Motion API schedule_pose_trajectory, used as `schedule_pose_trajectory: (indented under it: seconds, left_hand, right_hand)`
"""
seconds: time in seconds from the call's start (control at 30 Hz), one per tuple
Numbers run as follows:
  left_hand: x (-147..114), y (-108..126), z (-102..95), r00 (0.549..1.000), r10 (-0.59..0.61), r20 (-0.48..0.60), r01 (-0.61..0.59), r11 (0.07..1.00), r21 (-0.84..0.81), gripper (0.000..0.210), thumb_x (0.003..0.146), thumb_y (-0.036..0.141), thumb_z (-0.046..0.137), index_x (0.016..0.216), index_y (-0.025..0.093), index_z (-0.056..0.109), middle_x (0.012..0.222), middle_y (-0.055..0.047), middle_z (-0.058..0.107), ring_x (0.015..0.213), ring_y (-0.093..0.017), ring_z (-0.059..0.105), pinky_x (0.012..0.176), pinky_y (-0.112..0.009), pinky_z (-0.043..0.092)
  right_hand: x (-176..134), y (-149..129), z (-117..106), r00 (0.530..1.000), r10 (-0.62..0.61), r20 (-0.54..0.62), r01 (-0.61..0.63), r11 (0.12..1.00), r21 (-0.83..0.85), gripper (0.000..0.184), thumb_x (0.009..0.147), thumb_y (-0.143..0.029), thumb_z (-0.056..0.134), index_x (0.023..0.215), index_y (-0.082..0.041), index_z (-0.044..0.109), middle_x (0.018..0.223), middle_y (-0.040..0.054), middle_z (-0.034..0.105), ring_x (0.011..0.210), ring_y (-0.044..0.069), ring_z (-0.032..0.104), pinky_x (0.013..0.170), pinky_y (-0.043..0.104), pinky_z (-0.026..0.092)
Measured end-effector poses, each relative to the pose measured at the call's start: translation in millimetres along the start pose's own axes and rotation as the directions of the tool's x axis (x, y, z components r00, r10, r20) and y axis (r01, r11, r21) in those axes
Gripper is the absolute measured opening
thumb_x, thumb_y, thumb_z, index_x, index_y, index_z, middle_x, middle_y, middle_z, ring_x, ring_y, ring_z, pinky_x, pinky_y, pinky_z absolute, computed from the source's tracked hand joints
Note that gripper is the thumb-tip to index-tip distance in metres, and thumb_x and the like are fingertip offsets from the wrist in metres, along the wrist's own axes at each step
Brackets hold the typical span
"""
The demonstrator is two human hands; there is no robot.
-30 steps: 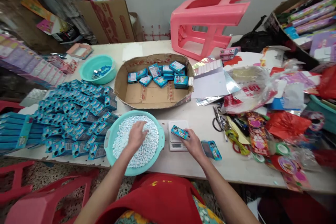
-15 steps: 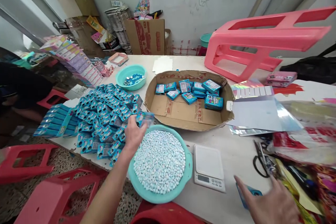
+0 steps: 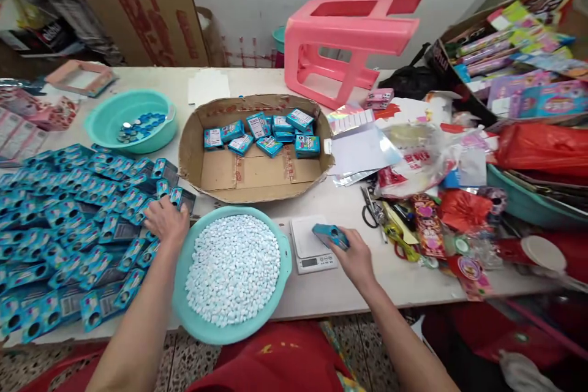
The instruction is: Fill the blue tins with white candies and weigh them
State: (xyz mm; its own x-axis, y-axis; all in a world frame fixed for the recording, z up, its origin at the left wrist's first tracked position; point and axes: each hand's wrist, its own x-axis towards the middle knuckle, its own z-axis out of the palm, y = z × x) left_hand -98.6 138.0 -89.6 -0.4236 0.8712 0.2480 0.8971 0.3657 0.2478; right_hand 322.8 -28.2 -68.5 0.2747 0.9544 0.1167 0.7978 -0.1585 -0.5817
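My right hand (image 3: 356, 257) is closed on a small blue candy box (image 3: 331, 235), tilted above the white digital scale (image 3: 312, 251). My left hand (image 3: 168, 220) is at the right edge of a heap of blue boxes (image 3: 68, 220) with round dark holes in their ends. Its fingers are curled, with a blue box (image 3: 182, 197) at thumb and forefinger; the other fingertips are partly hidden among the boxes. Between my hands stands a turquoise basin (image 3: 283, 278) full of small pale blue and white candies (image 3: 234, 269).
A cut-down cardboard box (image 3: 220, 177) behind the basin holds several blue boxes. At the back left, another turquoise basin (image 3: 98, 122) contains small blue and silvery pieces. Scissors (image 3: 369, 208), packaging and plastic bags lie rightward. An overturned pink stool (image 3: 349, 30) rests at the back.
The view has swung right. My right hand has brought its blue box from the tabletop to above the scale. My left hand has moved from beside the basin's rim to the heap.
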Motion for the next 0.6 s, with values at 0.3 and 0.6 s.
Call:
schedule_pose_trajectory:
  seconds: [0.3,0.6]
  left_hand:
    - [-150,58,3.9,0.782,0.542,0.309,-0.421,0.824,-0.379,0.041,0.086,0.048,0.046,0.114,0.02,0.054,0.113,-0.011,0.056,0.105,-0.027,0.049,0.09,-0.038,0.038]
    - [-162,50,-4.8,0.875,0.222,0.429,0.069,0.822,-0.566,0.021,0.081,0.041,0.052,0.083,0.02,0.057,0.07,-0.003,0.057,0.067,-0.019,0.055,0.061,-0.027,0.039]
  right_hand:
    - [18,4,16,0.993,-0.08,-0.086,0.085,0.995,0.053,0.062,0.073,-0.055,0.065,0.122,-0.02,0.052,0.115,0.0116,0.055,0.108,0.027,0.05,0.093,0.044,0.042]
    - [-18,60,-24,0.972,0.213,-0.096,-0.187,0.955,0.229,0.052,0.076,-0.054,0.061,0.113,-0.017,0.057,0.109,0.0124,0.055,0.093,0.024,0.058,0.078,0.042,0.051]
